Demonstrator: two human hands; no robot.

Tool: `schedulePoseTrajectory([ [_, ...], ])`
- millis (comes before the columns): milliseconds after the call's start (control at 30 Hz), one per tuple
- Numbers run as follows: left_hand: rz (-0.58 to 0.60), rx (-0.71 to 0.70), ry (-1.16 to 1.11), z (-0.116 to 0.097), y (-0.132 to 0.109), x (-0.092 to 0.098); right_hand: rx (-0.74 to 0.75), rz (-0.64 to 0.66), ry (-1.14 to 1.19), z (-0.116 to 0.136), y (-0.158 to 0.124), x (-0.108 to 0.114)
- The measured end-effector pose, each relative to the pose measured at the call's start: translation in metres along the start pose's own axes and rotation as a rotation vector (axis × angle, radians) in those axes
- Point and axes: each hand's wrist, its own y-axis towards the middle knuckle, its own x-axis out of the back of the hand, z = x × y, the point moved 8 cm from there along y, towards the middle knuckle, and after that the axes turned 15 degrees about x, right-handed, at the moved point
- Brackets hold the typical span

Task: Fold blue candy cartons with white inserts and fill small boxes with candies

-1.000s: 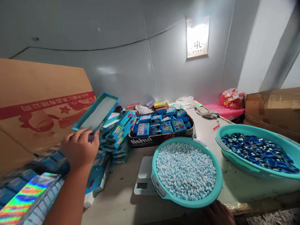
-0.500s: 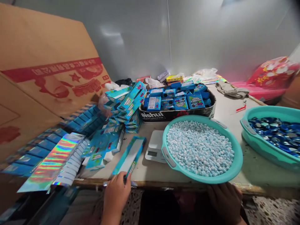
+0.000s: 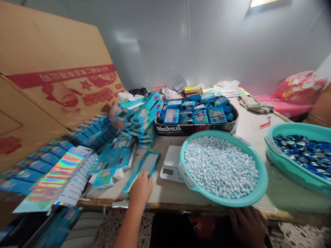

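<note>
My left hand [image 3: 141, 187] is closed on the near right side of a shallow blue tray box [image 3: 150, 161] with a white inside, which lies on the table. Below the rim of the teal basin [image 3: 262, 187] of pale blue and white candies [image 3: 219, 165], my right hand [image 3: 248, 222] rests by the table edge, its fingers stretched and partly in shadow. A white scale [image 3: 172, 163] sits between the tray box and the basin. Folded blue boxes [image 3: 113, 162] lie left of the tray box, and a stack of blue trays [image 3: 144, 113] rises behind it.
A black carton [image 3: 186, 130] holds small blue boxes. At the right stands another teal basin [image 3: 297, 172] with blue-wrapped pieces. A big cardboard box [image 3: 59, 44] and rows of blue boxes [image 3: 43, 165] fill the left. A grey cloth [image 3: 254, 104] lies farther back.
My left hand has moved forward and right along the tray box, from its near end to its right side. My right hand stays by the table edge. The view has shifted slightly.
</note>
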Motion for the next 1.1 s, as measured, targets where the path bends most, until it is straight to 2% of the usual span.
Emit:
schedulePoseTrajectory([
  [167,0.057,0.045,-0.009,0.005,0.002,-0.003,-0.033,-0.032,0.016,-0.002,-0.007,-0.004],
  [400,0.095,0.047,0.014,-0.008,0.01,-0.011,-0.063,-0.058,0.037,-0.003,-0.006,-0.002],
  [700,0.061,0.017,0.007,-0.015,-0.003,-0.001,-0.047,-0.056,0.02,-0.002,-0.002,-0.001],
  [967,0.109,0.082,0.013,-0.036,0.026,-0.006,-0.08,-0.07,0.053,-0.004,-0.003,-0.003],
  [1100,0.131,0.099,-0.008,-0.037,0.039,-0.011,-0.101,-0.08,0.057,-0.002,-0.002,-0.002],
])
